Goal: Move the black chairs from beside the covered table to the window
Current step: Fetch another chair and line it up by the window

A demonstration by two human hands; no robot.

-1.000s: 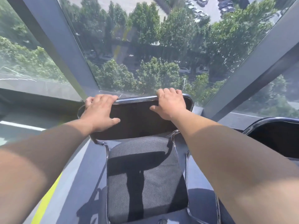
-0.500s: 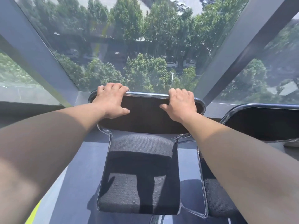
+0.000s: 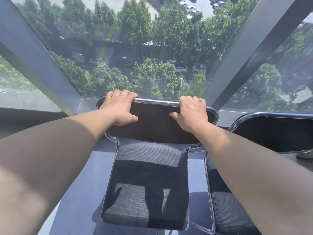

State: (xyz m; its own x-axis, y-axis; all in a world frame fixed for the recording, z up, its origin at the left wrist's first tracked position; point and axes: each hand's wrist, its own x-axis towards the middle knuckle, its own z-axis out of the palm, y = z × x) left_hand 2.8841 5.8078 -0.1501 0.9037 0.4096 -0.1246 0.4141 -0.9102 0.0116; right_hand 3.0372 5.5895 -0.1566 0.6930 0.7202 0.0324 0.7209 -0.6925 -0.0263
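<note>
A black chair [image 3: 149,187] with a chrome tube frame and a grey-black fabric seat stands right in front of me, its backrest against the window [image 3: 152,48]. My left hand [image 3: 118,107] grips the left part of the backrest's top bar, fingers curled over it. My right hand [image 3: 191,111] grips the right part of the same bar. A second black chair [image 3: 271,131] stands close beside it on the right, its seat partly hidden by my right forearm.
Two slanted grey window frames [image 3: 42,53] flank the pane ahead. A low dark sill [image 3: 25,116] runs along the glass on the left. Grey floor [image 3: 88,180] lies to the left of the chair, and trees and parked cars show far below outside.
The chair has moved forward to the window and a little right, closing up beside the second chair. Both hands keep their hold on the top bar.
</note>
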